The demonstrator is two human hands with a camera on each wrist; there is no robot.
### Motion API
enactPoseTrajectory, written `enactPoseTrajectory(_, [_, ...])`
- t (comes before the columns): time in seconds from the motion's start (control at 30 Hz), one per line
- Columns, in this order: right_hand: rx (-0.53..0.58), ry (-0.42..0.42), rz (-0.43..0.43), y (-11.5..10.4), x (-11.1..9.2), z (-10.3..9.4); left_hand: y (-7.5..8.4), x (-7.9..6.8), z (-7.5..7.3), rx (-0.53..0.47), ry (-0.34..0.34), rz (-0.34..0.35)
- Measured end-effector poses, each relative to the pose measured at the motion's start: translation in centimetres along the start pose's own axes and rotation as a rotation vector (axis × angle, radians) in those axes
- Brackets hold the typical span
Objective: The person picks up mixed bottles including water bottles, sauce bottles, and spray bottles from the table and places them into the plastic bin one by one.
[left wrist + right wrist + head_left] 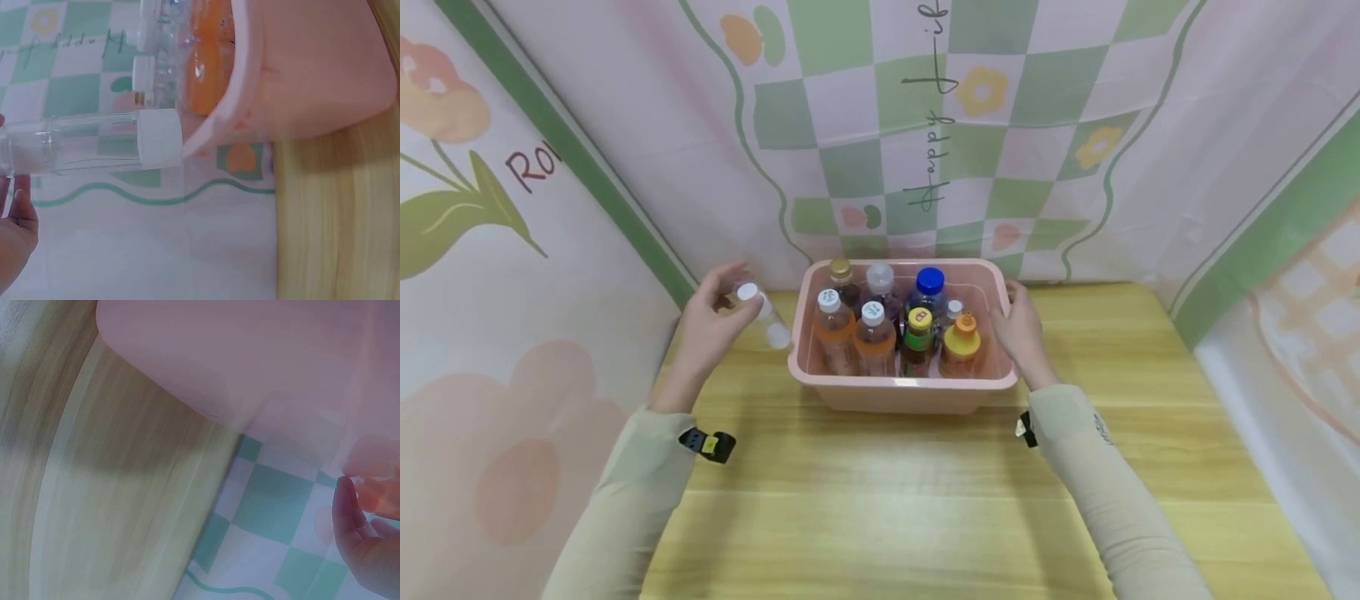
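My left hand [707, 321] pinches a slim clear tube-like bottle [766, 318] with white ends, tilted, just left of a pink plastic bin [895, 382]. Up close in the left wrist view, the bottle [94, 144] is see-through and its white cap [160, 139] overlaps the bin's rim. On the other side, my right hand [1021, 333] grips the bin's right rim, thumb inside and fingers outside. Several bottles stand upright in the bin, among them orange drinks with white caps [872, 313], a blue-capped bottle [929, 282] and a yellow squeeze bottle [961, 343].
The bin stands on a wood-grain table [880, 500] near its back edge. Behind hangs a green-and-white checked cloth [917, 125]. Printed cloth panels close in the left side [550, 333] and right side [1300, 275].
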State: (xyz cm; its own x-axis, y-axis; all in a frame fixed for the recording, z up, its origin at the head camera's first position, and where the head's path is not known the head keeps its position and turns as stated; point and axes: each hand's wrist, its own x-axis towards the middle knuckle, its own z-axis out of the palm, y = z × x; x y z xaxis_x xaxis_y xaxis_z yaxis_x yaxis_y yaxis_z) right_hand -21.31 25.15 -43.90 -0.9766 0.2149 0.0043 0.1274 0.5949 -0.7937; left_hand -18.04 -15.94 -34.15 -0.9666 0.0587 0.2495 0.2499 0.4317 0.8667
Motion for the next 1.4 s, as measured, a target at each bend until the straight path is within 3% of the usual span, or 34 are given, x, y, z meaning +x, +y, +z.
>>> enactPoseTrajectory(0.33, [-0.008,0.009,-0.004,0.0,0.1,0.0,1.4,0.7,1.6,-0.082,-0.027,0.037])
enactPoseTrajectory(0.57, [0.004,0.018,-0.011,-0.1,0.0,0.0,1.6,0.9,3.1,-0.065,-0.085,0.065])
enactPoseTrajectory(0.8, [0.018,0.011,-0.009,-0.3,-0.1,-0.1,1.5,0.7,4.8,0.022,-0.195,0.07])
enactPoseTrajectory(1.1, [0.004,0.021,-0.014,0.0,0.1,0.0,0.9,0.5,6.5,0.102,-0.363,0.152])
enactPoseTrajectory(1.23, [0.003,0.02,-0.013,0.0,0.1,0.0,0.7,0.3,7.1,0.144,-0.439,0.149])
enactPoseTrajectory(1.4, [-0.001,0.019,-0.014,0.1,0.1,0.0,0.1,0.3,7.8,0.192,-0.486,0.142])
